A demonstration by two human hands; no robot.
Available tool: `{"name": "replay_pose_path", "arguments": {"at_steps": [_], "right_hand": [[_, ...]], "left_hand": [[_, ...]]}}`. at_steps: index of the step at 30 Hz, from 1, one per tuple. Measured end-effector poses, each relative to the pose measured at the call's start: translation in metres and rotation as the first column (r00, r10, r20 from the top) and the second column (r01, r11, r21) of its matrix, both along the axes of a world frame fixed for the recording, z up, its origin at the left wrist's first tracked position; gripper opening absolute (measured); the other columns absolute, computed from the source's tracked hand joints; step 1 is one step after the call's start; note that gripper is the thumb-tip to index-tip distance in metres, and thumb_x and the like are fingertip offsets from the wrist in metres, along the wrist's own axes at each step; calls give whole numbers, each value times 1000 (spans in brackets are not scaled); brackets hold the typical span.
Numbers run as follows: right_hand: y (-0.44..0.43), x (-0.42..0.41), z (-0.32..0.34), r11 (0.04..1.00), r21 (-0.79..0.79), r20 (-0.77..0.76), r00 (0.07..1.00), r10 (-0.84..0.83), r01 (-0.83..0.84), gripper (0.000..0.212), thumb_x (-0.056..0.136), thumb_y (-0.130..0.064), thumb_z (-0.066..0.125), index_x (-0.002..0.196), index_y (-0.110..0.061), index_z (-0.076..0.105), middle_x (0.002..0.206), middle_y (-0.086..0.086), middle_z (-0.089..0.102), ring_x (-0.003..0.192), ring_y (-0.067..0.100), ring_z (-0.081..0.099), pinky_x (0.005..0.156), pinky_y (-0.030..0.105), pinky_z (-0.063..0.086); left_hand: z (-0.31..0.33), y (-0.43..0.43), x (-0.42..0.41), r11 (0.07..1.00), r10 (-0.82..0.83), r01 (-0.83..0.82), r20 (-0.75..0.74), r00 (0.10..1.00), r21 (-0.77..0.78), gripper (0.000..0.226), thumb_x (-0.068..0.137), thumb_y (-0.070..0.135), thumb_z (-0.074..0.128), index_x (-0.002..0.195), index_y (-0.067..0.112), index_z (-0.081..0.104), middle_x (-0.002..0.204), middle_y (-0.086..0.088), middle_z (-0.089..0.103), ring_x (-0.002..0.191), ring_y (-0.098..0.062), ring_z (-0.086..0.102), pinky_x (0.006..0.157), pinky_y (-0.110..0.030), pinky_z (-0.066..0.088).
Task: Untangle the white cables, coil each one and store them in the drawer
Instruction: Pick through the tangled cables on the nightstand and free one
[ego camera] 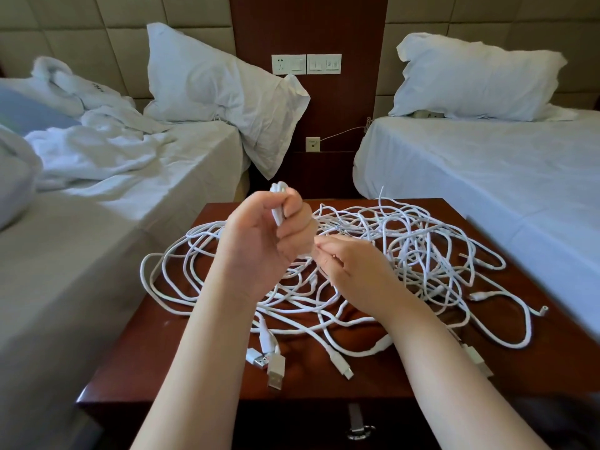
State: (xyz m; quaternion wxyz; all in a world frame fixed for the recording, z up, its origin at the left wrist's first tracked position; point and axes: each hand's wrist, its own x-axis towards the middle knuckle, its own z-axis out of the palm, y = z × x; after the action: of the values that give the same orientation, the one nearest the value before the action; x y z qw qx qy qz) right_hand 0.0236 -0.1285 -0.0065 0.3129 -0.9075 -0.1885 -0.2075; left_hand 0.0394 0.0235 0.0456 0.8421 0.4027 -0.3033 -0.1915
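A tangle of several white cables (406,241) sprawls over the dark wooden nightstand (194,368). Loose USB plugs (272,365) lie near its front edge. My left hand (259,235) is raised above the pile and grips a small bundle of folded white cable (278,203), whose loops stick out above my fist. My right hand (350,271) is just to its right and lower, fingers curled, pinching a strand that runs to the left hand. The drawer (357,420) below the tabletop shows its metal handle and looks closed.
A bed with rumpled white bedding (97,151) stands to the left and a made bed (470,164) to the right, both close beside the nightstand. Behind it is a wooden wall panel with sockets and switches (306,64).
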Motion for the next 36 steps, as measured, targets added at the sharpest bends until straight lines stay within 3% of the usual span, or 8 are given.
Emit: {"name": "replay_pose_path", "arguments": {"at_steps": [3,7,13,16,21,26,30,36], "right_hand": [[0,0,-3,999,-38,-66,997,31,-33,22,99,-35,49,91,-35,69,59,-13,49,59,2,50,57,20,34],[-4,2,-5,999,-27,-63,998,31,-33,40,97,-39,50,57,-32,46,55,-7,42,55,11,44,57,29,39],[-10,5,-6,999,36,53,999,-11,10,36,93,-41,57,62,-25,50,57,-9,48,56,8,47,54,25,37],[-11,10,-6,991,129,209,975,-70,43,31,92,-35,61,66,-20,54,62,-10,50,60,9,48,56,25,40],[-12,12,-5,965,263,363,927,-97,-2,24,88,-28,62,73,-11,59,74,-5,54,71,8,52,64,20,43],[-14,11,-3,936,345,373,925,-68,-70,18,91,-21,58,82,-6,62,85,-1,57,83,8,56,76,17,45],[-13,10,-2,927,365,354,934,-56,-82,20,94,-22,54,85,-7,63,86,-3,57,84,9,57,77,18,45],[-11,7,1,936,339,332,943,-21,-99,21,96,-26,50,85,-13,62,79,-4,55,74,12,54,65,23,45]], "left_hand": [[0,-7,2,981,133,-138,-44,990,-140,16,84,15,36,71,11,44,55,5,37,47,-8,35,48,-19,35],[-7,-15,13,874,399,-426,-157,904,-233,22,96,6,31,78,11,42,57,4,41,52,-8,39,53,-18,37],[-7,-3,19,650,726,-736,-132,675,-189,29,99,-1,34,74,11,44,57,3,48,52,-8,46,56,-21,38],[-11,2,21,557,830,-830,-9,557,-32,32,99,4,36,71,13,48,53,8,52,56,-11,49,61,-25,41],[-22,-4,22,165,789,-949,541,291,270,40,98,9,40,65,-1,60,63,-6,61,57,-5,52,63,-18,41],[-21,-16,14,233,569,-833,624,536,503,36,99,15,43,76,-9,56,66,-14,58,56,-16,54,52,-21,45],[-16,-17,5,478,412,-546,373,831,688,45,102,31,36,65,7,47,52,-3,44,46,-13,40,43,-22,35],[-14,-15,0,655,90,-115,75,993,747,67,79,75,31,54,14,47,44,2,29,42,-13,24,41,-20,22]]}}
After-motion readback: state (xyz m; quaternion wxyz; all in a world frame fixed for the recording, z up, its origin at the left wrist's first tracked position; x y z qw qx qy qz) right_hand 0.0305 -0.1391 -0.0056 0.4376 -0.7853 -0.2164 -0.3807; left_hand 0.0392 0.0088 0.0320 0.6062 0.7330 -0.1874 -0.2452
